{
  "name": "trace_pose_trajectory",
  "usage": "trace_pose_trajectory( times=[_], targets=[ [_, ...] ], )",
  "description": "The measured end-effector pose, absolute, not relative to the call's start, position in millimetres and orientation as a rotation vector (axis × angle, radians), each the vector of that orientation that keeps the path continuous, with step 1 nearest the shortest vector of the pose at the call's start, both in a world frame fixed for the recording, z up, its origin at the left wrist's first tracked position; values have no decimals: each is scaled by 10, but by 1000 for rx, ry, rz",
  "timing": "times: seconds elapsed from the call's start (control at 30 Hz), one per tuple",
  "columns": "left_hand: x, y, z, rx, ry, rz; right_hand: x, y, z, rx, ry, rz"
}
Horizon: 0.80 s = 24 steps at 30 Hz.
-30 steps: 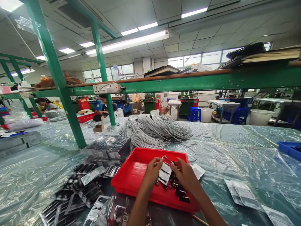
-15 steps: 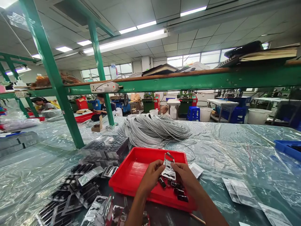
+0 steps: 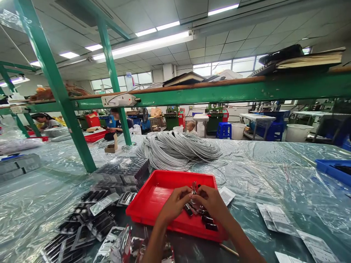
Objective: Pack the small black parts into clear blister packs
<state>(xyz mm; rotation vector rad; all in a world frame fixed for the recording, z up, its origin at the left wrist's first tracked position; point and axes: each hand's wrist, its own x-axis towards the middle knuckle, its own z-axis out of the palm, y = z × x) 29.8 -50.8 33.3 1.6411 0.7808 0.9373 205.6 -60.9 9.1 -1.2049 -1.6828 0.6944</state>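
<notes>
My left hand (image 3: 175, 202) and my right hand (image 3: 210, 201) meet over a red tray (image 3: 153, 199), fingers pinched together on a small clear packet (image 3: 194, 190) held upright between them. Several small dark parts (image 3: 207, 221) lie in the tray just under my right hand. Filled packets with dark parts (image 3: 93, 219) are piled left of the tray. Empty clear packets (image 3: 276, 219) lie flat to the right.
A big coil of grey cable (image 3: 178, 149) lies behind the tray on the plastic-covered table. A green shelf post (image 3: 68, 117) stands at the left, with a shelf beam overhead. A blue bin (image 3: 331, 170) is at the far right. Other people sit at the back left.
The packet rose from the tray and both hands closed in on it, so less of it shows now. The view has tilted slightly.
</notes>
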Motion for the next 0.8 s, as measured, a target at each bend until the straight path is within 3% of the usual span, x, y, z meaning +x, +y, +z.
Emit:
trace_pose_trajectory(
  times=[0.13,0.3,0.43,0.6,0.8],
  targets=[
    [270,-459,276,1630,866,968,2084,-606,92,-1201,-1749,602],
    [189,-316,203,1448,1094,1216,2148,-571,52,-1306,-1508,730],
    [148,-295,189,1369,1063,1214,2174,-549,58,-1395,-1507,479],
    [259,-362,192,1327,888,1013,2017,-550,40,-1196,-1418,1042],
    [287,-377,202,1364,908,914,1972,-539,3,-1128,-1210,1175]
  ],
)
